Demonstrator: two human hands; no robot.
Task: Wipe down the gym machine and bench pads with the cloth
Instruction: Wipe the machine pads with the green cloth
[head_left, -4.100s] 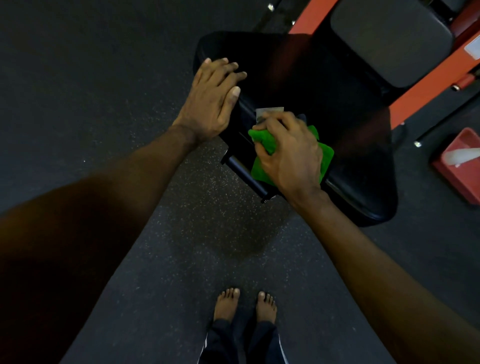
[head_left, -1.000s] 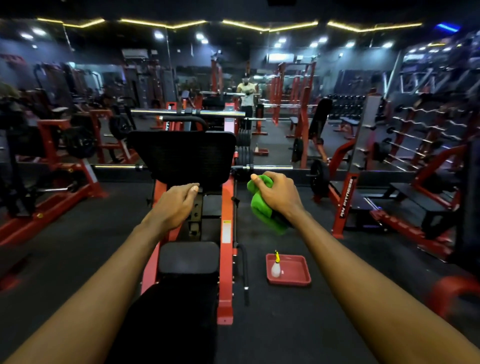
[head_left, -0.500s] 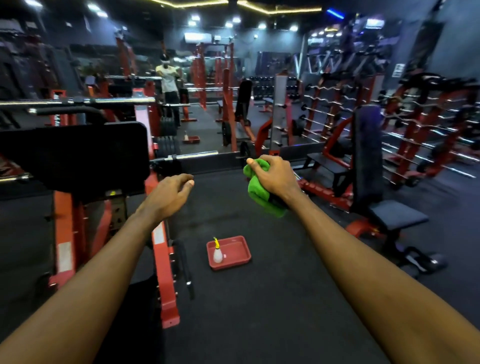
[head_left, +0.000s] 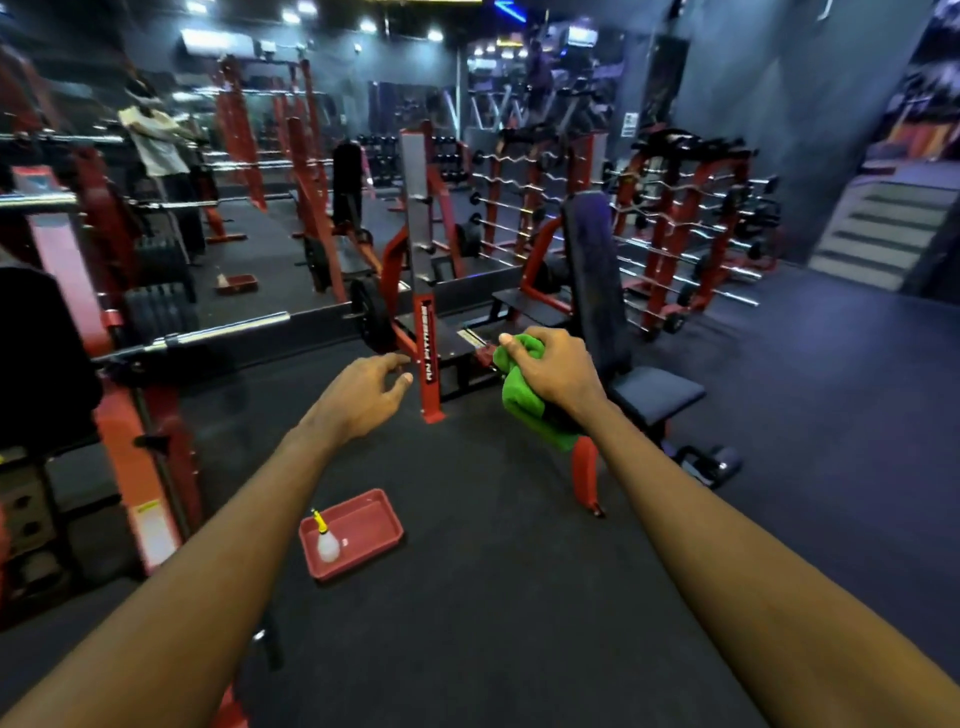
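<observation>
bunched green cloth (head_left: 524, 395) gripped in right hand (head_left: 558, 371) | left hand (head_left: 363, 397) loose, holding nothing, well apart | dark rubber floor (head_left: 519, 597), red-framed gym machines (head_left: 428, 358)

Green cloth (head_left: 522, 402) bunched in your right hand (head_left: 558, 371), hanging below your fist, black bench back pad (head_left: 592, 280) standing upright just beyond it, flat seat pad (head_left: 657, 392) beside your wrist, red-framed machine (head_left: 130, 441) at your far left.

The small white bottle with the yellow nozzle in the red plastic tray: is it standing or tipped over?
Standing. The small white bottle sits on its base in the red plastic tray, yellow nozzle pointing up.
</observation>
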